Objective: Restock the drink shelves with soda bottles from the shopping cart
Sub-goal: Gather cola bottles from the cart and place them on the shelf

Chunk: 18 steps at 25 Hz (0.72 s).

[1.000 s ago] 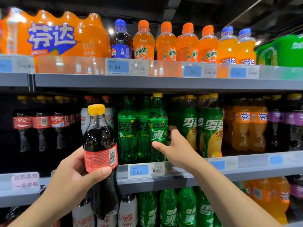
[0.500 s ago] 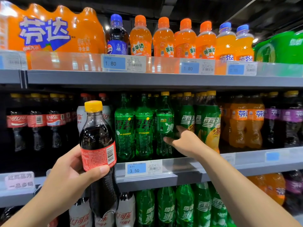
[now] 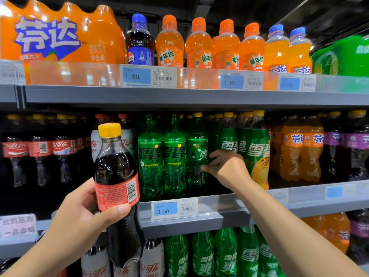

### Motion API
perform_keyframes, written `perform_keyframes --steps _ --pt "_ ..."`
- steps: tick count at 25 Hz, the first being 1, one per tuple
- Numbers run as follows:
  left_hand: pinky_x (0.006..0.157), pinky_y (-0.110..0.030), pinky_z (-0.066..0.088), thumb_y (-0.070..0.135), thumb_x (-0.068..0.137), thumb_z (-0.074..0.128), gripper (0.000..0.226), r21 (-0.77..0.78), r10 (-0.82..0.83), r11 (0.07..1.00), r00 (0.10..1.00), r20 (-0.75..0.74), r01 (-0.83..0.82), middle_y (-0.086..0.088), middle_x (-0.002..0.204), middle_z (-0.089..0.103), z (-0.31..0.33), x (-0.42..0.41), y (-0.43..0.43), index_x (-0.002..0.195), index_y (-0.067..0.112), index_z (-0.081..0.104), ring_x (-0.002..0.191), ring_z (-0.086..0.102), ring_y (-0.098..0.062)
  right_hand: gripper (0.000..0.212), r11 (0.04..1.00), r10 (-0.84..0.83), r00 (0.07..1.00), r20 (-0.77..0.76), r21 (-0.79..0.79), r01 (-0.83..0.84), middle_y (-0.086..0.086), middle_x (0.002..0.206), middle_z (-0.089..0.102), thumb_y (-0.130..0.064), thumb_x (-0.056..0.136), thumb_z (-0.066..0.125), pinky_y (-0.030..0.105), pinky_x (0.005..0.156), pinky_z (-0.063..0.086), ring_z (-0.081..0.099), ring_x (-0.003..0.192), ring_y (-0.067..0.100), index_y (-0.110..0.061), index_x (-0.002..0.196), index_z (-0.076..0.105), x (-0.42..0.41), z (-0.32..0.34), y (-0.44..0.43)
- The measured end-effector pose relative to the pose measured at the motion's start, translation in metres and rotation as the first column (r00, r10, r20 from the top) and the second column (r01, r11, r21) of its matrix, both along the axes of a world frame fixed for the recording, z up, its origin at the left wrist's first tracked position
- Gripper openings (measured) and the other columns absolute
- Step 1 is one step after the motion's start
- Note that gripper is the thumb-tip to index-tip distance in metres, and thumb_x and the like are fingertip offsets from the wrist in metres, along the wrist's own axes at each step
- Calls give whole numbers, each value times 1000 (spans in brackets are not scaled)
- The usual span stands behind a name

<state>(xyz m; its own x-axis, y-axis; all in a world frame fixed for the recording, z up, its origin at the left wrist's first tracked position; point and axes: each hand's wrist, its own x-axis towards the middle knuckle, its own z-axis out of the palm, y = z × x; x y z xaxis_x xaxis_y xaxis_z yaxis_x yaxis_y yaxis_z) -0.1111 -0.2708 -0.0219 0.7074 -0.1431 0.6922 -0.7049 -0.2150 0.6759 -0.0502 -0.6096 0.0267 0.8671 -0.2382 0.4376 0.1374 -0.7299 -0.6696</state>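
Left hand is wrapped round the lower label of a cola bottle, yellow cap up. The bottle is upright in the air, near us, in front of the middle shelf and not on it. Right hand is well apart to the right, reaching into that shelf. Its thumb and curled fingers pinch the side of a green bottle in the front row.

Risks, as we judge them:
- The green bottle stands just beside its left neighbours, so a hard tug or shove could knock it into them or tip it over the shelf lip.
- The cola bottle is held low by one hand, so it could tilt or slip while attention is on the right.
- It could also be placed in the wrong lane, since the matching red-label row sits further left.

Hard to make out:
- The right fingertips go behind the green bottle, so we cannot tell how firm the grip is.
- The gap right of that bottle is dark, and we cannot read its depth.
- The shopping cart is out of view.
- The bottom shelf is cut off at the frame edge.
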Motion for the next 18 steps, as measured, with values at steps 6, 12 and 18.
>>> perform_keyframes --steps 6,12,18 --pt "67 -18 58 82 47 79 69 -3 -25 1000 1000 -13 25 10 97 78 0 1 0 104 44 72 87 74 -6 46 907 416 907 63 46 -419 -11 120 73 -7 85 80 11 80 55 73 95 -2 -21 128 71 -7 -12 -15" --pt "65 -20 59 82 43 80 72 -24 -19 1000 999 -36 18 9 93 78 -1 2 0 103 43 73 82 75 -7 48 933 325 941 -94 -131 -336 -15 124 72 -34 82 85 29 100 53 68 109 2 -48 124 68 9 -4 -16" --pt "61 -22 58 80 43 82 73 -16 12 1000 998 -59 -13 8 93 78 -8 7 4 106 42 72 81 76 -9 39 941 252 959 -130 -197 -274 -16 129 67 -37 84 81 27 106 44 58 118 3 -39 122 72 29 5 -18"
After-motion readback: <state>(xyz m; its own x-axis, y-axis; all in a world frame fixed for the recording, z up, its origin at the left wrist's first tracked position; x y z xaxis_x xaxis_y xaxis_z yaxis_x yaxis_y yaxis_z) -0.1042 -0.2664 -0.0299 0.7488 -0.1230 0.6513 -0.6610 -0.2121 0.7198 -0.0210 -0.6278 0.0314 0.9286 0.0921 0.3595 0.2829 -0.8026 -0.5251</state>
